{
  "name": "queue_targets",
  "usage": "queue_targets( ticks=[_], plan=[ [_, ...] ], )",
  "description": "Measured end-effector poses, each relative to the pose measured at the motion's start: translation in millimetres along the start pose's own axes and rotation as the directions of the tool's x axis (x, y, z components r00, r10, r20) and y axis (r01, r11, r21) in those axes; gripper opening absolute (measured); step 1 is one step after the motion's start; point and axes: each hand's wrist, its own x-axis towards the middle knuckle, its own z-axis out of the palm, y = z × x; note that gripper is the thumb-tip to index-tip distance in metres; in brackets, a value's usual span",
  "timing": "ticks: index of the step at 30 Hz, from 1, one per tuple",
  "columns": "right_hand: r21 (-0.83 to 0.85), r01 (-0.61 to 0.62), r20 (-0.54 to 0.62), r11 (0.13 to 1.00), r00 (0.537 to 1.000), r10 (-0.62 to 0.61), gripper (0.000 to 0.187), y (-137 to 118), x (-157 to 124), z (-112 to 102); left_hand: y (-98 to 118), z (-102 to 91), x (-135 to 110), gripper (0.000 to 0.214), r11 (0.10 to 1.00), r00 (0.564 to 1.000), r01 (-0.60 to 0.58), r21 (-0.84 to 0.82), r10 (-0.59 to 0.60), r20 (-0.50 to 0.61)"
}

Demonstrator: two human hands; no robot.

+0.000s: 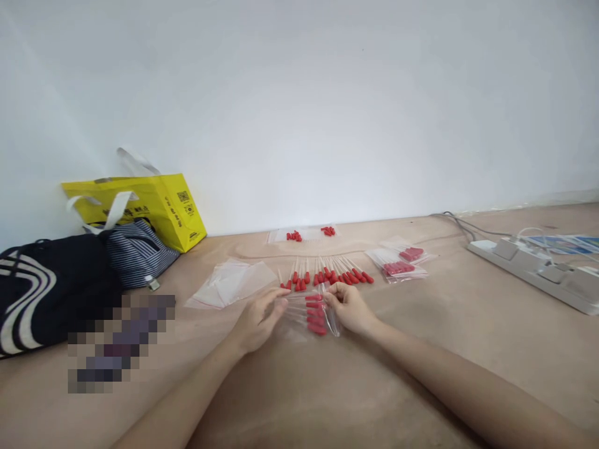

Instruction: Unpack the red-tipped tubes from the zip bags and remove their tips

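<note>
My left hand (259, 318), fingers flat and apart, is steadying the clear bag (296, 310) of red droppers (316, 315) on the counter (327, 393) while my right hand (349, 308) is pinching its end.

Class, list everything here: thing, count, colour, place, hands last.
Tote bag: one, yellow, far left.
Striped pouch: one, navy, beside tote.
Dark bag: one, black-white, left edge.
Empty bags: pile, clear, left of centre.
Loose droppers: many, red-bulbed, centre row.
Filled bags: several, clear, right of row.
Power strip: one, white, right.
Held bag: one, clear, near centre.
Left hand: on its left end.
Right hand: pinches its right end.
</note>
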Motion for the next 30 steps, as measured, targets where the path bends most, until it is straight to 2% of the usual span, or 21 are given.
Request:
queue_targets(
  ticks=[2, 5, 7, 9, 12, 17, 27, 30],
  plan=[
    [0.065, -0.099, 0.159, 0.993, 0.983, 0.087, 0.018, -1.7, -1.1, 0.0, 4.9, 5.5, -1.9, 0.041, 0.997, 0.995, -0.066, 0.033, 0.064, 0.074],
    [0.126, -0.293, 0.38, 0.948, 0.897, 0.227, 0.014, -7.5, -3.7, -4.0, 9.2, 14.4, -6.2, 0.061, 0.989, 0.97, -0.138, 0.042, 0.127, 0.208],
    [0.198, -0.4, 0.464, 0.895, 0.842, 0.274, 0.006, -10.3, -5.3, -9.1, 11.2, 19.1, -8.8, 0.067, 0.989, 0.958, -0.138, 0.048, 0.121, 0.26],
    [0.276, -0.463, 0.515, 0.842, 0.811, 0.277, 0.009, -11.2, -6.5, -14.6, 13.0, 22.1, -10.3, 0.067, 0.989, 0.955, -0.134, 0.058, 0.114, 0.274],
    [0.304, -0.479, 0.522, 0.823, 0.807, 0.277, 0.017, -9.4, -7.2, -19.0, 14.9, 23.5, -10.3, 0.061, 0.987, 0.957, -0.149, 0.053, 0.131, 0.261],
    [0.248, -0.418, 0.486, 0.874, 0.834, 0.261, 0.022, -4.3, -6.6, -16.1, 15.5, 23.1, -9.1, 0.06, 0.985, 0.954, -0.166, 0.044, 0.149, 0.26],
    [0.165, -0.362, 0.416, 0.917, 0.869, 0.268, 0.024, -5.0, -7.2, -11.5, 13.7, 22.1, -10.8, 0.061, 0.988, 0.952, -0.149, 0.04, 0.132, 0.278],
    [0.146, -0.356, 0.39, 0.923, 0.878, 0.277, 0.033, -7.3, -8.4, -10.2, 14.8, 22.6, -8.8, 0.052, 0.99, 0.953, -0.142, 0.023, 0.131, 0.273]
  ],
)
